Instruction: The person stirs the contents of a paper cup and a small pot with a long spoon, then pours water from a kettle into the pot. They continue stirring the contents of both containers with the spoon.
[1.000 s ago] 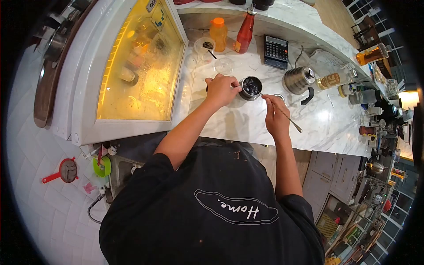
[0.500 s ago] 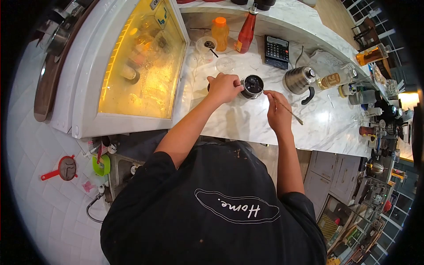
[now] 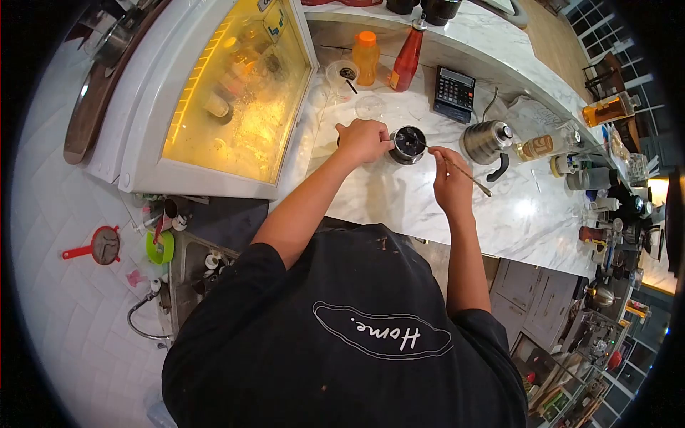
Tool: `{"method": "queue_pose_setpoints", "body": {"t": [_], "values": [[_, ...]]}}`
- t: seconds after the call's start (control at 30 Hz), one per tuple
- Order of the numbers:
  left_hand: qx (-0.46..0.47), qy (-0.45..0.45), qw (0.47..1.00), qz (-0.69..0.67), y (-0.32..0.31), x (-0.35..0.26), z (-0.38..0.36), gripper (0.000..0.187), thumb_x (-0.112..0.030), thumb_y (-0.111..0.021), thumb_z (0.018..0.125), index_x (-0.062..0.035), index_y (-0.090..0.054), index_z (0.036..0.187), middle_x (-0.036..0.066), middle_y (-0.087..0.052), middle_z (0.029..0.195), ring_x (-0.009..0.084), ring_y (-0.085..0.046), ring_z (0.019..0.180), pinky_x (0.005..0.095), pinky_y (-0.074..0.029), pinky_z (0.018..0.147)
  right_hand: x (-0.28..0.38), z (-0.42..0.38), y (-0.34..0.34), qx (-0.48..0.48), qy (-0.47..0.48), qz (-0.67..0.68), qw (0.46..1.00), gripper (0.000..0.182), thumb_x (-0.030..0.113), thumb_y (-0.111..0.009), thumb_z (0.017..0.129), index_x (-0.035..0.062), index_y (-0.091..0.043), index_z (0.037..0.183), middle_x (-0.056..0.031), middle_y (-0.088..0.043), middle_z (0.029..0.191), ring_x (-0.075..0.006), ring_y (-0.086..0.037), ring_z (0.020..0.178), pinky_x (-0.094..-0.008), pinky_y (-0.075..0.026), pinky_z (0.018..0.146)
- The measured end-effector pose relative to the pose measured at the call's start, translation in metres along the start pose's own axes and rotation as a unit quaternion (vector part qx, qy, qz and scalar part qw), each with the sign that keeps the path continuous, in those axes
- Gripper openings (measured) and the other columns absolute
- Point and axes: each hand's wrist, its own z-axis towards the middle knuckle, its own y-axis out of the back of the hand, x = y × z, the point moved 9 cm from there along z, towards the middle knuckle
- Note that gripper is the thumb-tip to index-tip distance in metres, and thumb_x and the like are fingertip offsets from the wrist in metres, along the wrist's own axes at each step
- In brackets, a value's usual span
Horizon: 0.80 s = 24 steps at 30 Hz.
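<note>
A small metal cup [image 3: 409, 158] stands on the marble counter, filled with dark contents. My left hand [image 3: 364, 141] is closed at its left side, fingers pinched where the handle would be, most of which is hidden. In my right hand [image 3: 452, 177] is a long, thin spoon [image 3: 477, 182], its shaft slanting down to the right. The spoon's other end reaches over the cup's right rim into the dark contents. Behind the cup lies a clear round lid [image 3: 370, 108], and near it a clear plastic cup [image 3: 342, 75] with a black straw-like piece.
An orange-capped bottle [image 3: 366, 58], a red bottle [image 3: 407, 60] and a calculator [image 3: 454, 91] line the counter's back. To the right stand a steel gooseneck kettle [image 3: 486, 143] and a glass jar [image 3: 536, 148]. A lit glass-door fridge [image 3: 235, 100] borders the left side.
The view has shifted slightly. Both hands keep their hold, and the spoon is still in the metal cup, with little movement.
</note>
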Motion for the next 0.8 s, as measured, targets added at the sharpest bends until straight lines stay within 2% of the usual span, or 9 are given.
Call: {"method": "queue_pose_setpoints", "body": {"t": [0.07, 0.17, 0.23, 0.3, 0.43, 0.53, 0.63, 0.73, 0.8], "values": [[0.011, 0.012, 1.0, -0.002, 0.0, 0.0, 0.0, 0.022, -0.04, -0.081, 0.086, -0.0192, -0.077, 0.093, -0.003, -0.077, 0.098, 0.0216, -0.07, 0.099, 0.0525, -0.036, 0.092, -0.013, -0.001, 0.007, 0.0, -0.024, 0.01, 1.0, 0.017, 0.012, -0.06, 0.103, 0.0016, -0.073, 0.103, -0.0171, -0.074, 0.103, -0.0366, -0.068, 0.097, -0.045, -0.052, 0.086], [0.017, 0.032, 0.999, -0.011, 0.001, 0.001, -0.002, 0.022, -0.04, -0.082, 0.085, -0.0197, -0.077, 0.093, -0.003, -0.077, 0.1, 0.0218, -0.07, 0.099, 0.0554, -0.037, 0.093, -0.016, -0.004, 0.013, 0.013, 0.011, 0.002, 1.0, 0.02, 0.014, -0.058, 0.106, 0.0032, -0.074, 0.105, -0.0137, -0.075, 0.104, -0.034, -0.07, 0.096, -0.0417, -0.053, 0.087], [0.019, 0.049, 0.999, -0.01, 0.001, 0.002, -0.002, 0.022, -0.04, -0.082, 0.085, -0.02, -0.077, 0.093, -0.003, -0.077, 0.101, 0.022, -0.07, 0.1, 0.0571, -0.038, 0.094, -0.005, -0.005, 0.011, 0.021, 0.088, 0.009, 0.996, 0.017, 0.013, -0.059, 0.105, 0.0043, -0.073, 0.107, -0.0141, -0.075, 0.106, -0.0342, -0.069, 0.101, -0.0428, -0.052, 0.089], [0.02, 0.061, 0.998, -0.005, 0.001, 0.001, -0.002, 0.022, -0.04, -0.082, 0.085, -0.0201, -0.077, 0.093, -0.003, -0.077, 0.101, 0.0219, -0.07, 0.1, 0.0582, -0.039, 0.094, -0.01, -0.003, 0.004, 0.064, 0.049, 0.043, 0.996, 0.017, 0.013, -0.059, 0.105, 0.0043, -0.073, 0.109, -0.0144, -0.074, 0.108, -0.035, -0.068, 0.102, -0.0434, -0.052, 0.09], [0.023, 0.083, 0.996, -0.012, -0.002, 0.004, -0.004, 0.023, -0.041, -0.083, 0.084, -0.0201, -0.077, 0.093, -0.003, -0.077, 0.102, 0.0212, -0.07, 0.101, 0.0584, -0.039, 0.094, -0.02, 0.006, 0.008, 0.056, 0.049, 0.031, 0.997, 0.016, 0.012, -0.06, 0.104, 0.0045, -0.073, 0.109, -0.0144, -0.074, 0.107, -0.0359, -0.067, 0.099, -0.044, -0.051, 0.089], [0.011, 0.107, 0.994, -0.009, 0.001, 0.003, -0.007, 0.025, -0.04, -0.084, 0.083, -0.0191, -0.078, 0.093, 0.0, -0.077, 0.101, 0.0211, -0.071, 0.098, 0.0514, -0.046, 0.092, -0.021, 0.009, 0.017, 0.052, 0.083, 0.041, 0.994, 0.014, 0.011, -0.061, 0.103, 0.0045, -0.072, 0.108, -0.0144, -0.074, 0.105, -0.0355, -0.068, 0.098, -0.0445, -0.05, 0.09], [-0.014, 0.096, 0.994, -0.058, -0.004, 0.009, -0.005, 0.023, -0.034, -0.086, 0.081, -0.0148, -0.079, 0.092, 0.004, -0.078, 0.097, 0.0213, -0.072, 0.092, 0.0406, -0.053, 0.085, -0.02, 0.008, 0.017, 0.062, 0.12, 0.057, 0.989, 0.011, 0.01, -0.063, 0.101, 0.0045, -0.07, 0.108, -0.0139, -0.074, 0.104, -0.0338, -0.069, 0.097, -0.0453, -0.048, 0.093], [-0.03, 0.084, 0.991, -0.102, -0.007, 0.014, -0.001, 0.02, -0.026, -0.087, 0.08, -0.0104, -0.079, 0.091, 0.007, -0.078, 0.091, 0.0217, -0.072, 0.085, 0.0343, -0.056, 0.077, -0.023, 0.013, 0.008, 0.089, 0.124, 0.053, 0.987, 0.012, 0.01, -0.062, 0.101, 0.0044, -0.07, 0.109, -0.0123, -0.074, 0.105, -0.0316, -0.069, 0.101, -0.0447, -0.047, 0.095], [-0.042, 0.082, 0.99, -0.11, -0.007, 0.013, -0.002, 0.018, -0.021, -0.087, 0.08, -0.0082, -0.079, 0.09, 0.008, -0.077, 0.088, 0.0206, -0.072, 0.081, 0.0345, -0.056, 0.075, -0.028, 0.018, 0.011, 0.083, 0.125, 0.055, 0.987, 0.013, 0.009, -0.061, 0.102, 0.0043, -0.071, 0.109, -0.0133, -0.074, 0.104, -0.0328, -0.069, 0.098, -0.0438, -0.047, 0.092]]}}
